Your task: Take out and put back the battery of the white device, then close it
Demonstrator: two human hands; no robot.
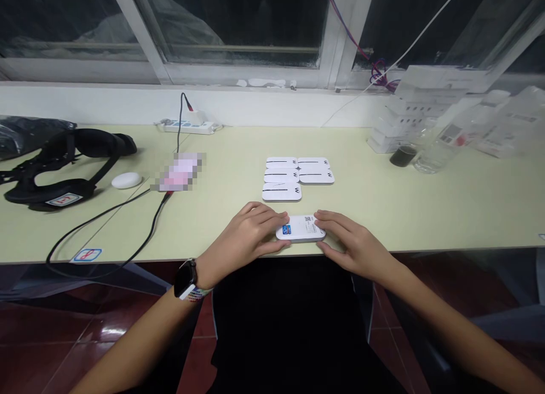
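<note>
Near the front edge of the table lies a flat white box-shaped device (301,228) with rounded corners, a blue sticker and a printed code on its upper face. My left hand (255,229) grips its left end between thumb and fingers. At the right end, my right hand (347,235) pinches it the same way. Just beyond it, several similar white devices (281,191) sit close together in two columns, each with a black line and a dark letter mark on top. A watch is on my left wrist.
A pixelated phone-like item (181,171) with a black cable lies left, beside a white oval object (126,180) and a black headset (63,167). A power strip (189,126) is against the wall. White boxes (409,116), a dark-bottomed container (403,154) and a clear bottle (434,153) stand right.
</note>
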